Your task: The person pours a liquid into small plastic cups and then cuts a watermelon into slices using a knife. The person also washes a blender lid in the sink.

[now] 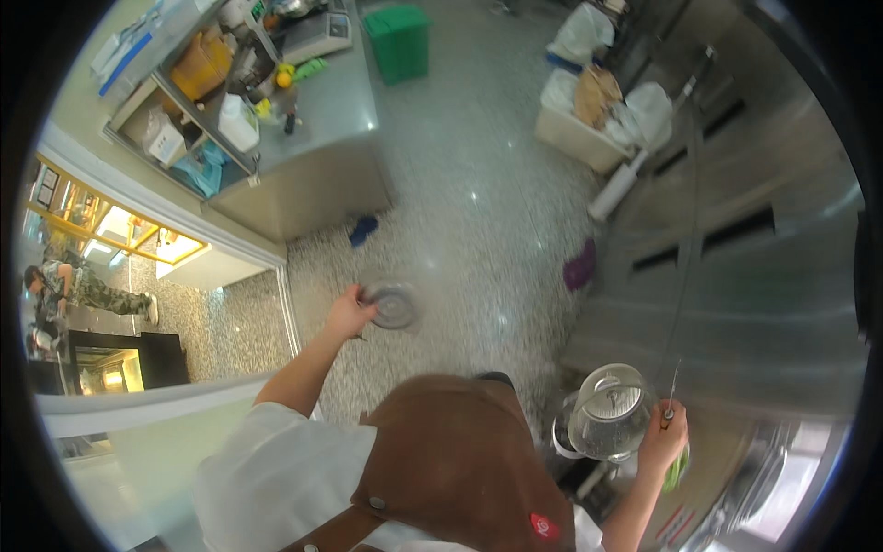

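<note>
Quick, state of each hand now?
Left hand: holding a round, translucent lid-like piece by its edge.
Right hand: closed around what looks like a thin tool, beside a clear container.

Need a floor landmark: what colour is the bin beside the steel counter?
The bin is green, seen best in the head view.

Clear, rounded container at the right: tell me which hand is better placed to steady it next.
Right, likely: the right hand is beside the container, though it seems to grip a slim metallic tool. The left hand is far across, pinching a round, translucent grey disc.
</note>
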Demonstrator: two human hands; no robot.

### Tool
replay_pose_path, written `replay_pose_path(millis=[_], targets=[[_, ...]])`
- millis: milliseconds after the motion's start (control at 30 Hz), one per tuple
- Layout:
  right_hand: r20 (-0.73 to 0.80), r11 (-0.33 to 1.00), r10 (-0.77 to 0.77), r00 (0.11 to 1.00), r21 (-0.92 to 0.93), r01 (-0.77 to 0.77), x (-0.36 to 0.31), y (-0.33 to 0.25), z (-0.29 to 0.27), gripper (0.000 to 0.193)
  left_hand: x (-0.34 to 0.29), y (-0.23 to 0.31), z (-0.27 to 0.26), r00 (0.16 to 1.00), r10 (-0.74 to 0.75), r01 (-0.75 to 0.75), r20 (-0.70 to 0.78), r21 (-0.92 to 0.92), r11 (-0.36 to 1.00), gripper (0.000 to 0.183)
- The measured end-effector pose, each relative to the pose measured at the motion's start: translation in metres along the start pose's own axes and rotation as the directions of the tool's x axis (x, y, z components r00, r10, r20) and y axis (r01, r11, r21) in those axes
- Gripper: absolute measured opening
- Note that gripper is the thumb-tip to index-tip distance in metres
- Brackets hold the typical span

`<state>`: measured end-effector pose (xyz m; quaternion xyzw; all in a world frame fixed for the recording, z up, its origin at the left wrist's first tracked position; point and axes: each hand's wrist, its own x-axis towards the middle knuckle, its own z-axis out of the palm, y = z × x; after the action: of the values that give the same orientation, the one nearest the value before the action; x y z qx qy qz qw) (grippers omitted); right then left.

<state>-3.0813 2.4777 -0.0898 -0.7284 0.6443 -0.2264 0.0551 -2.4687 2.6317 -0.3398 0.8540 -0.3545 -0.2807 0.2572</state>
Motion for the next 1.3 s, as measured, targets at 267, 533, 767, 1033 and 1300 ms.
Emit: replay_pose_path(millis=[267, 533, 767, 1033, 1300], targets=[[0.102, 0.892, -0.453, 0.886, 0.033, 0.452, 0.357, -0.117, 0.171, 0.022, 0.219, 0.124, -0.041, 0.989, -0.113, 0.099, -0.097, -0.139, 0.985, 0.054], [0.108, 0.765, -0.644, 0.758, 0.055, 0.642, 0.725, -0.27, 0.287, 0.03, 0.448, 0.235, -0.106, 0.956, -0.217, 0.147, -0.198, -0.317, 0.937, 0.047], [0.053, 0.819, -0.572, 0.819, -0.021, 0.573, 0.99, -0.383, 0.418, 0.028, 0.756, 0.296, -0.13, 0.944, -0.231, 0.131, -0.234, -0.377, 0.917, 0.042], [0.154, 0.837, -0.547, 0.823, 0.096, 0.539, 1.28, -0.542, 0.561, 0.027, 1.123, 0.379, -0.203, 0.967, -0.205, 0.075, -0.151, -0.601, 0.796, 0.032], [0.306, 0.697, -0.695, 0.65, 0.069, 0.713, 1.571, -0.724, 0.711, 0.028, 1.354, 0.477, -0.294, 0.879, -0.462, 0.197, -0.12, -0.791, 0.58, 0.031]])
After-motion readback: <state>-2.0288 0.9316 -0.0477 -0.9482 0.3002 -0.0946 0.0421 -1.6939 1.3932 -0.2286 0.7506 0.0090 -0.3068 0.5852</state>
